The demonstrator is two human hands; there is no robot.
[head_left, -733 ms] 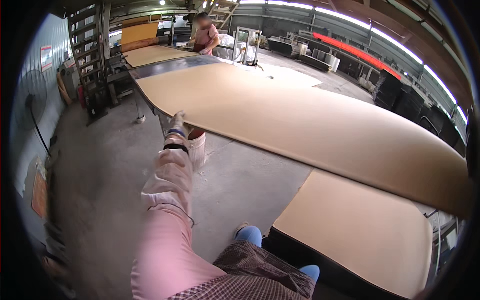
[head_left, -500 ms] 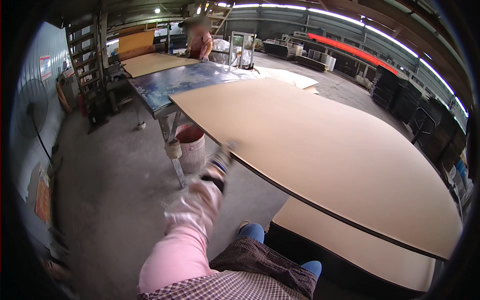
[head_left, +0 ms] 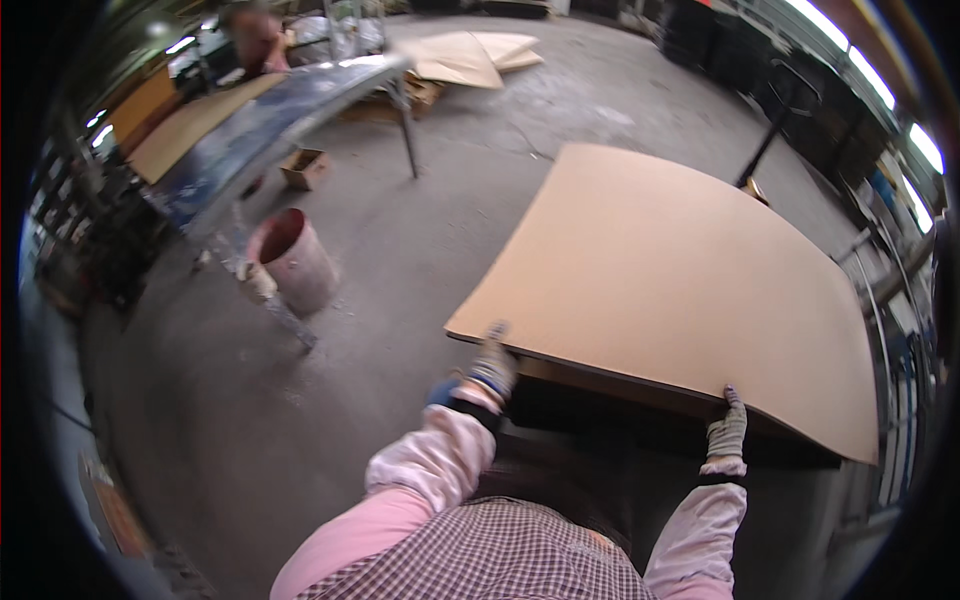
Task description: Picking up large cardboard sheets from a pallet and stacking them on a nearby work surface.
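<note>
A large tan sheet (head_left: 670,270) with a dark edge spans the right half of the view, held level by its near edge. My left hand (head_left: 493,366), in a grey work glove, grips that edge close to the sheet's left corner, thumb on top. Farther right, my gloved right hand (head_left: 730,425) clasps the same edge with its thumb over the surface. The fingers of both hands are hidden under the sheet. Below it a dark stack (head_left: 560,408) partly shows, with a tan strip along its top.
A blue-topped worktable (head_left: 335,84) stands at the far left, where another person (head_left: 258,42) is beside a tan sheet. A stained bucket (head_left: 308,272) and a cardboard box (head_left: 304,170) are on the floor. Loose sheets (head_left: 455,58) lie behind. A pallet-jack handle (head_left: 768,135) rises beyond my sheet.
The sheet has come away from the worktable and moved right, over the stack. My right hand now shows at its near edge. The view has turned right and downward.
</note>
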